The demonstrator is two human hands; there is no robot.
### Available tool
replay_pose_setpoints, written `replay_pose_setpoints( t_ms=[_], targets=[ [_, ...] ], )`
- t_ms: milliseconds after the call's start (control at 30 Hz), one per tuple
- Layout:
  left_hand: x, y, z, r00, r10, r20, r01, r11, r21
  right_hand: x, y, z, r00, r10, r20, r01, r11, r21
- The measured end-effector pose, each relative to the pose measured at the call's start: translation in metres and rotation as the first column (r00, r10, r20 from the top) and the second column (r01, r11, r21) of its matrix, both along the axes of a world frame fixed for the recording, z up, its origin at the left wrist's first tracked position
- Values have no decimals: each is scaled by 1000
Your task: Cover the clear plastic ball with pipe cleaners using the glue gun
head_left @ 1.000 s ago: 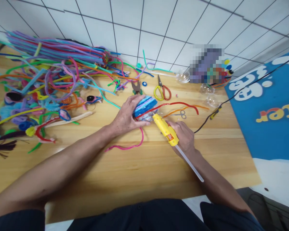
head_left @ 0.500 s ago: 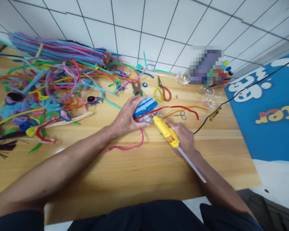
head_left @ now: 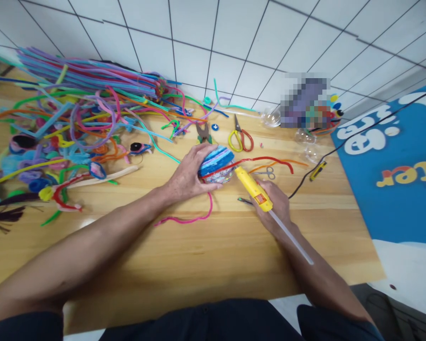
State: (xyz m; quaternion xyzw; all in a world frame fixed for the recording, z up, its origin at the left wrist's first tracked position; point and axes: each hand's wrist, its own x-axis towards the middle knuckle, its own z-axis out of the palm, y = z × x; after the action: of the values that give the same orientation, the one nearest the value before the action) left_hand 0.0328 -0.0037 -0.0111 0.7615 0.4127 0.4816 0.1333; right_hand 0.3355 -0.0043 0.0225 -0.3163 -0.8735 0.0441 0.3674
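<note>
My left hand [head_left: 188,174] is wrapped round the left side of a ball [head_left: 217,163] banded with blue, light blue and purple pipe cleaners; its lower right part is clear or whitish. A red pipe cleaner [head_left: 266,159] runs across the ball and out to the right. My right hand [head_left: 274,203] grips a yellow glue gun [head_left: 253,187], with a long glue stick [head_left: 293,237] out of its back. The gun's nozzle is close to the ball's right side. Below the ball, a pink pipe cleaner [head_left: 190,220] curls on the table.
Pliers [head_left: 203,132], scissors [head_left: 239,135] and small scissors [head_left: 268,172] lie beyond the ball. Pipe cleaners [head_left: 88,85] heap up at the left of the table [head_left: 184,265]. Clear balls [head_left: 270,117], a black cord [head_left: 301,182] and a yellow cutter [head_left: 318,171] are at the right.
The glue gun in my right hand has moved right, away from the ball, baring a dark thin item on the table. My left hand still holds the ball, slightly shifted.
</note>
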Motion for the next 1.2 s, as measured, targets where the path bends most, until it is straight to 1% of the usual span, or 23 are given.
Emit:
replay_pose_setpoints(
  t_ms=[133,300,467,600,667,767,833,933,1100,1200],
  targets=[
    [0,0,0,1000,1,8,0,1000,-14,1,0,-2,1000,29,-7,-30,999,-37],
    [-1,0,0,1000,-20,5,20,1000,-24,2,-1,-2,1000,-17,-15,15,995,-97],
    [-1,0,1,1000,-12,6,12,1000,-29,3,-3,-3,1000,19,7,-18,992,-122],
    [0,0,1,1000,-9,-1,9,1000,-24,4,-1,-6,997,-74,12,75,987,-140],
    [0,0,1,1000,-6,-15,6,999,-32,4,0,-6,998,-59,-6,58,989,-138],
    [0,0,1,1000,-5,-13,5,1000,-27,4,1,-6,1000,9,-7,-10,993,-115],
    [0,0,1,1000,-6,-9,6,1000,-21,4,1,-6,1000,-6,-9,5,994,-106],
    [0,1,1,1000,-6,-14,6,999,-36,4,1,-6,999,-46,-23,43,991,-127],
    [0,0,2,1000,-9,-17,8,998,-55,3,1,-5,1000,13,21,-10,993,-116],
    [0,0,2,1000,-5,-19,4,999,-39,2,1,-4,999,-28,16,29,995,-92]
  ],
)
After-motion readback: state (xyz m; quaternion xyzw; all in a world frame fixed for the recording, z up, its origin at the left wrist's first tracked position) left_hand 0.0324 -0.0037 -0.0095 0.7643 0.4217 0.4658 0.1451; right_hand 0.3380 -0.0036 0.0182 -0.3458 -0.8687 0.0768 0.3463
